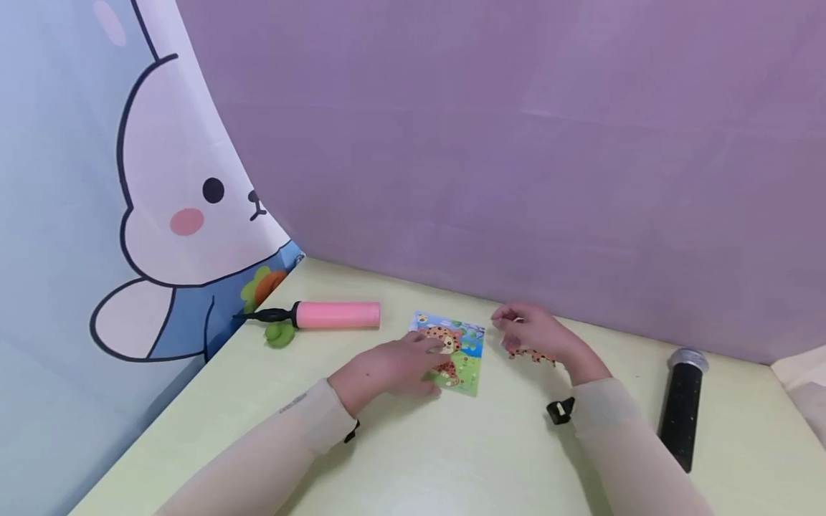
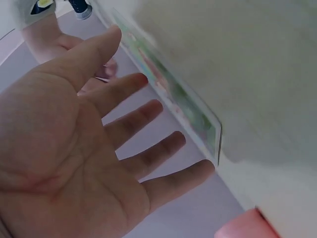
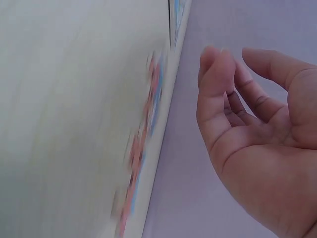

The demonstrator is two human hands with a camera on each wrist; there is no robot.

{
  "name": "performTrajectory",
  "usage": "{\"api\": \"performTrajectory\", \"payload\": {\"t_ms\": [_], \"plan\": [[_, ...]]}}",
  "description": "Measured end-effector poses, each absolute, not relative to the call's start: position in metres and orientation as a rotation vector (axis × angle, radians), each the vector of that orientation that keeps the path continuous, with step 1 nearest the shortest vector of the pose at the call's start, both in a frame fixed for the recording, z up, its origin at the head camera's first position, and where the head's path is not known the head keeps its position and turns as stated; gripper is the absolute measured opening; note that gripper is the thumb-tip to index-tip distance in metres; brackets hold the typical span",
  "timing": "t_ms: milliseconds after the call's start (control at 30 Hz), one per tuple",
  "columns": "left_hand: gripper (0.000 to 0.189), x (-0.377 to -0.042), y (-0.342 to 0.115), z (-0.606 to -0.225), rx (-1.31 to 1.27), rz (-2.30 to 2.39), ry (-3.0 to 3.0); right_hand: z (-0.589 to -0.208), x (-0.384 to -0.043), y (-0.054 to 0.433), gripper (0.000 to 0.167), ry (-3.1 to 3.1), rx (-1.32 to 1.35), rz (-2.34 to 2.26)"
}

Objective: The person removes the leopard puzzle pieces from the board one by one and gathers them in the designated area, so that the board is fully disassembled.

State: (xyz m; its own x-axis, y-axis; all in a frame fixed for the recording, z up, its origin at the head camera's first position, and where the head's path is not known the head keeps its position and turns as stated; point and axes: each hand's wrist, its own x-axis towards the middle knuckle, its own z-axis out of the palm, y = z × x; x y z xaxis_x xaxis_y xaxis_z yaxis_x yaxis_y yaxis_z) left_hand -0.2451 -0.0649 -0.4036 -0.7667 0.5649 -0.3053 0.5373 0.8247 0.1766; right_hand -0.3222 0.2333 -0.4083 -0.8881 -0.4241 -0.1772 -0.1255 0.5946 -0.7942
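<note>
The leopard card (image 1: pixel 467 362) lies on a pale yellow table (image 1: pixel 497 459), purple cloth (image 1: pixel 516 158) rising behind it, a cartoon-print sheet (image 1: pixel 168 150) beyond the pink cylinder (image 1: pixel 338 315) to its left. Over it spreads the left hand (image 1: pixel 400 365), fingers wide, holding nothing; right of it, the right hand (image 1: pixel 534 333), fingers bent, thumb narrowly apart, is empty above a spotted cutout (image 1: pixel 537 355).

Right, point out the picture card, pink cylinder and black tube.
Picture card (image 1: pixel 467 360), head view: its green printed area.
Pink cylinder (image 1: pixel 338 315), head view: middle of its side.
Black tube (image 1: pixel 682 416), head view: middle of its dark body.
</note>
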Motion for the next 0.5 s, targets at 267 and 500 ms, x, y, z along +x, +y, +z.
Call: {"api": "performTrajectory", "payload": {"t_ms": [267, 500], "plan": [[0.079, -0.244, -0.090, -0.390, 0.663, 0.142, 2.666, -0.413, -0.333, 0.184, 0.033, 2.429, -0.482, -1.197], [0.083, -0.258, -0.108, -0.389, 0.584, 0.229, 2.656, -0.418, -0.334, 0.138, 0.031, 2.354, -0.491, -1.235]]}}
